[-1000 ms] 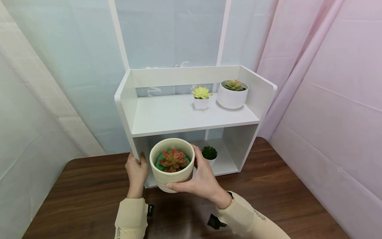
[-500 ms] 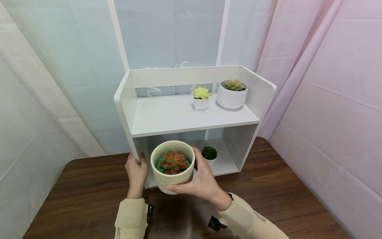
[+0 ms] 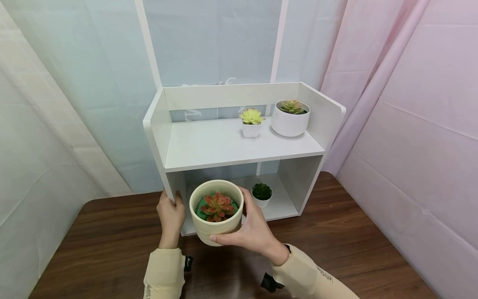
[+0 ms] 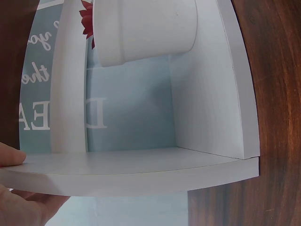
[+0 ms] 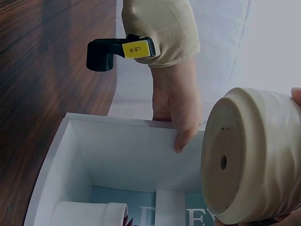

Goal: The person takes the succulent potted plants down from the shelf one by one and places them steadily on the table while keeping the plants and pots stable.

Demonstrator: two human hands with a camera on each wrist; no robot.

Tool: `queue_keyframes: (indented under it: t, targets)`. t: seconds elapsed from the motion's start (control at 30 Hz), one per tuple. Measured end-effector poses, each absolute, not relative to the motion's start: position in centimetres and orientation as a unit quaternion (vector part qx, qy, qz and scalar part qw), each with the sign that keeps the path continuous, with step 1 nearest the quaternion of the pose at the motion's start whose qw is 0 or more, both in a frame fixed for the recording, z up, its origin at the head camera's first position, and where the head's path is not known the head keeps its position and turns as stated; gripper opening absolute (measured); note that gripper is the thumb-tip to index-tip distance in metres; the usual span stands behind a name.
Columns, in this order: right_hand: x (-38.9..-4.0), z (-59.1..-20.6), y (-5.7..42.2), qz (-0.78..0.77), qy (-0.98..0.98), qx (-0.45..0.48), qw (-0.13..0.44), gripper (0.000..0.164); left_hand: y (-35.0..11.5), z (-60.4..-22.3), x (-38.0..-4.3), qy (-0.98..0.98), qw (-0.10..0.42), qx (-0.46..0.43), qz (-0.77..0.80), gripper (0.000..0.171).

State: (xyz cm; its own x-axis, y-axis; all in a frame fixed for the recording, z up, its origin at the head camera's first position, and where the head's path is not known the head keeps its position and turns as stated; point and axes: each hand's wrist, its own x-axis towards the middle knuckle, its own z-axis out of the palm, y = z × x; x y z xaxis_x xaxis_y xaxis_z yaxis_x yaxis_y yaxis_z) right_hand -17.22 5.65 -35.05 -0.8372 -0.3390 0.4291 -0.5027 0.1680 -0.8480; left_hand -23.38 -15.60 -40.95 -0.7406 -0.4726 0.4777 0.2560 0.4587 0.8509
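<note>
Pale sheets (image 3: 218, 39) hang from 9 through 12 to 3 o'clock around a brown wooden counter (image 3: 347, 249). On the counter stands a white two-tier shelf unit (image 3: 205, 145). Clock places below take the cream pot as the dial's centre, as the head view shows it.

The right hand (image 3: 255, 228), at 4 o'clock, has its grip clamped on the cream pot (image 3: 213, 228), thumb in front. The left hand (image 3: 171, 214), at 9 o'clock, has its grip clamped round the front edge of the unit's left side panel.

The cream pot is held in front of the lower compartment, its holed underside bare in the right wrist view; a red-tipped succulent (image 3: 218, 207) sits inside it. A round white pot (image 3: 289, 124) stands on the upper tier between 1 and 2 o'clock. A red-leaved white pot (image 4: 148, 30) stands in the lower compartment, near 12 o'clock in the left wrist view. A dark green potted plant (image 3: 262, 192) sits below too, between 2 and 3, and a small yellow-green potted succulent (image 3: 252, 117) above, at 1.
</note>
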Motion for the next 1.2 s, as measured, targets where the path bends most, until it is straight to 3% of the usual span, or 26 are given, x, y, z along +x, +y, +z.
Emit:
queue_keyframes:
  t: [1.2]
  targets:
    - [-17.5, -37.5, 6.1, 0.577, -0.764, 0.288, 0.034, 0.100, -15.6, -40.9, -23.4, -0.781, 0.351, 0.071, -0.512, 0.028]
